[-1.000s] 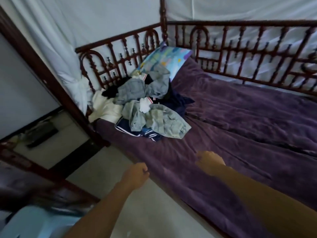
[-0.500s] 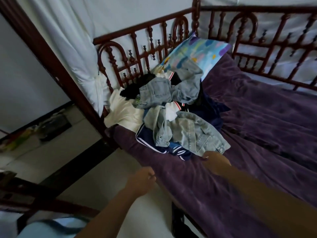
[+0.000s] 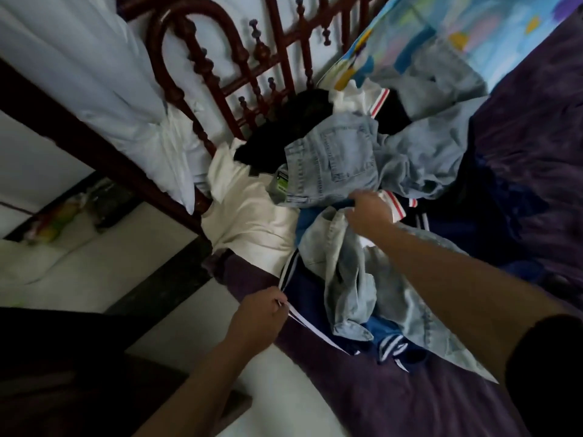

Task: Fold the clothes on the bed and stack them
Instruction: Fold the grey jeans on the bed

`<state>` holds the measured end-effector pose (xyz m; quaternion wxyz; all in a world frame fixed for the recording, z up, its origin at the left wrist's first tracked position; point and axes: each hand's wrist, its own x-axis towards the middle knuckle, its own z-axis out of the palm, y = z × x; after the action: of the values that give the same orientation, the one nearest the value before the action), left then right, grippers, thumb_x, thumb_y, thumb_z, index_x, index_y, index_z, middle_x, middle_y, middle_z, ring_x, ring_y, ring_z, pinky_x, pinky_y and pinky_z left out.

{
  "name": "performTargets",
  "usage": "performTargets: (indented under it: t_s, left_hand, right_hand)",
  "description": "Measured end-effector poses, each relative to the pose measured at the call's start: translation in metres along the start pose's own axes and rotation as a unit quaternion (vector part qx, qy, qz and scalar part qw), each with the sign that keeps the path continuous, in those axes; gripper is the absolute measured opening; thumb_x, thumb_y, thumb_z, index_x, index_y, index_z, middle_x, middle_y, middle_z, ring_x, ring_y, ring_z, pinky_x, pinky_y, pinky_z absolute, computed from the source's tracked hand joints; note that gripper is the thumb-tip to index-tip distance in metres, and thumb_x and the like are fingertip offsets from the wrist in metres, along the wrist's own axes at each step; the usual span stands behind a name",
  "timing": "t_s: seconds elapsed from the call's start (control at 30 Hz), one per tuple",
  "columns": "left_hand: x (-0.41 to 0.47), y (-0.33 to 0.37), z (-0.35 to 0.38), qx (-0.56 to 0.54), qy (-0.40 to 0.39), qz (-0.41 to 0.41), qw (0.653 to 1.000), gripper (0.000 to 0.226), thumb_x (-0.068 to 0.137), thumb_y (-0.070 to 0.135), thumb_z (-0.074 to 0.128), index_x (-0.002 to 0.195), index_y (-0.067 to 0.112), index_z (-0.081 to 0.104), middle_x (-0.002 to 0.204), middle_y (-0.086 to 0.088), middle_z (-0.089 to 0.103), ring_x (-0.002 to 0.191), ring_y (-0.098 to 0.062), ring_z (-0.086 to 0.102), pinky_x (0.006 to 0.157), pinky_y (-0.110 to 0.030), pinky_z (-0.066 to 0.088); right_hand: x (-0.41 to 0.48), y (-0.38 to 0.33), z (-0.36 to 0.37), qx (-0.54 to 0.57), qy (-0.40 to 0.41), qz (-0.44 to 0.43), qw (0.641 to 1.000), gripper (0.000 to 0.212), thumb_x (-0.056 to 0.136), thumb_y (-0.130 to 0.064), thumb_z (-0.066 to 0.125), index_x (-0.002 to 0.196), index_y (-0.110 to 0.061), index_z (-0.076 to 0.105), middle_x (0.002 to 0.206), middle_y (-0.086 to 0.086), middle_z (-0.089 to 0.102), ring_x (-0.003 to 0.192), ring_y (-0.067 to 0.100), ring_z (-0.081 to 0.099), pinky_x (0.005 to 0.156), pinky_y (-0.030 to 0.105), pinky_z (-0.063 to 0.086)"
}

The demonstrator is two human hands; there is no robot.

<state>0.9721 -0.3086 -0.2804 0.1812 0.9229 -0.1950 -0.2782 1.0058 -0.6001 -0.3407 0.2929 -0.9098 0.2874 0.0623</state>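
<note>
A heap of unfolded clothes lies at the head of the bed. On top are light blue jeans (image 3: 334, 165), and a pale denim shirt (image 3: 362, 288) drapes over a navy garment with white stripes (image 3: 312, 313). A cream garment (image 3: 252, 212), a black one (image 3: 293, 121) and a white piece with red trim (image 3: 396, 205) are mixed in. My left hand (image 3: 262, 316) pinches the white-striped edge of the navy garment at the bed's side. My right hand (image 3: 369, 211) grips the collar end of the denim shirt in the middle of the heap.
The purple bedspread (image 3: 394, 402) covers the mattress to the right and front. A dark red wooden headboard (image 3: 220, 70) stands behind the heap, with a colourful pillow (image 3: 441, 29) against it. White curtain (image 3: 104, 77) hangs at the left. Pale floor (image 3: 94, 272) lies beside the bed.
I have come close to the heap. Both hands, held as empty fists before, have reached forward: the left took the navy garment's edge, the right took the denim shirt.
</note>
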Motion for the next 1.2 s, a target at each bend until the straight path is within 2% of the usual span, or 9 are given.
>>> performTargets:
  t_s: [0.1, 0.23, 0.37, 0.47, 0.67, 0.83, 0.93, 1.1, 1.2]
  left_hand:
    - [0.010, -0.027, -0.006, 0.016, -0.002, -0.029, 0.999, 0.017, 0.095, 0.023, 0.054, 0.107, 0.015, 0.063, 0.094, 0.012, 0.058, 0.087, -0.007, 0.055, 0.071, -0.012, 0.030]
    - [0.013, -0.056, -0.014, 0.010, -0.009, -0.072, 0.997, 0.019, 0.095, 0.025, 0.053, 0.108, 0.015, 0.063, 0.095, 0.005, 0.061, 0.092, -0.014, 0.060, 0.078, -0.018, 0.040]
    - [0.021, -0.061, -0.027, -0.006, -0.032, -0.088, 0.996, 0.021, 0.093, 0.032, 0.054, 0.107, 0.019, 0.062, 0.096, 0.006, 0.059, 0.090, -0.011, 0.058, 0.087, -0.026, 0.046]
    - [0.046, -0.047, -0.044, 0.018, -0.049, -0.048, 0.998, 0.013, 0.095, 0.025, 0.053, 0.102, 0.019, 0.062, 0.091, 0.011, 0.056, 0.087, -0.006, 0.053, 0.076, -0.010, 0.037]
    - [0.115, -0.004, -0.065, -0.019, 0.033, 0.016, 0.999, 0.031, 0.086, 0.018, 0.065, 0.116, 0.013, 0.057, 0.097, -0.004, 0.058, 0.090, -0.021, 0.057, 0.079, -0.028, 0.042]
    - [0.163, 0.023, -0.043, -0.003, -0.009, 0.030, 1.000, 0.048, 0.090, 0.025, 0.061, 0.133, 0.011, 0.046, 0.124, -0.012, 0.051, 0.111, -0.028, 0.053, 0.090, -0.035, 0.045]
    - [0.177, 0.009, -0.010, 0.036, -0.095, 0.046, 0.994, 0.044, 0.087, 0.028, 0.062, 0.127, 0.014, 0.052, 0.121, -0.011, 0.056, 0.101, -0.025, 0.058, 0.080, -0.033, 0.049]
    - [0.171, -0.026, 0.033, -0.028, -0.195, 0.057, 0.979, 0.081, 0.076, 0.031, 0.076, 0.145, 0.023, 0.032, 0.128, 0.001, 0.053, 0.113, -0.022, 0.056, 0.090, -0.032, 0.048]
    - [0.170, -0.040, 0.047, -0.145, -0.164, 0.044, 0.975, 0.084, 0.074, 0.023, 0.080, 0.143, 0.023, 0.032, 0.123, 0.008, 0.052, 0.111, -0.016, 0.054, 0.092, -0.030, 0.045]
  right_hand:
    - [0.066, -0.040, -0.001, 0.033, 0.061, -0.048, 0.996, 0.065, 0.088, -0.020, 0.056, 0.146, -0.016, 0.028, 0.146, 0.015, 0.031, 0.133, 0.037, 0.033, 0.101, 0.047, 0.038]
    - [0.126, -0.047, 0.010, 0.082, 0.008, 0.087, 0.993, 0.090, 0.089, -0.031, 0.064, 0.152, -0.013, 0.001, 0.156, 0.022, 0.012, 0.142, 0.042, 0.017, 0.110, 0.052, 0.027]
    - [0.118, -0.029, 0.026, 0.084, -0.014, 0.102, 0.991, 0.047, 0.095, -0.021, 0.053, 0.133, 0.002, 0.040, 0.136, 0.027, 0.045, 0.124, 0.043, 0.045, 0.100, 0.048, 0.041]
    - [0.090, -0.026, 0.022, 0.183, 0.010, 0.100, 0.978, 0.029, 0.085, -0.030, 0.060, 0.101, -0.006, 0.059, 0.100, 0.017, 0.061, 0.096, 0.034, 0.061, 0.069, 0.035, 0.043]
    - [-0.042, -0.010, 0.018, 0.280, 0.052, 0.094, 0.954, 0.013, 0.084, -0.017, 0.064, 0.089, -0.007, 0.058, 0.080, 0.011, 0.061, 0.074, 0.028, 0.059, 0.067, 0.039, 0.049]
    - [-0.157, 0.057, 0.056, 0.174, -0.067, 0.238, 0.953, 0.029, 0.083, -0.033, 0.067, 0.095, -0.011, 0.053, 0.073, 0.005, 0.059, 0.078, 0.032, 0.063, 0.060, 0.032, 0.039]
    - [-0.203, 0.085, 0.062, 0.110, -0.133, 0.302, 0.938, 0.041, 0.081, -0.034, 0.061, 0.116, -0.014, 0.050, 0.100, 0.008, 0.067, 0.099, 0.030, 0.064, 0.071, 0.031, 0.044]
    - [-0.202, 0.071, 0.048, 0.069, 0.134, 0.296, 0.943, 0.061, 0.085, -0.013, 0.059, 0.141, -0.021, 0.036, 0.137, 0.009, 0.048, 0.104, 0.033, 0.059, 0.076, 0.043, 0.052]
    - [-0.182, 0.036, 0.056, -0.014, 0.103, 0.234, 0.967, 0.079, 0.081, -0.020, 0.061, 0.149, -0.031, 0.023, 0.157, 0.009, 0.018, 0.133, 0.037, 0.038, 0.087, 0.048, 0.051]
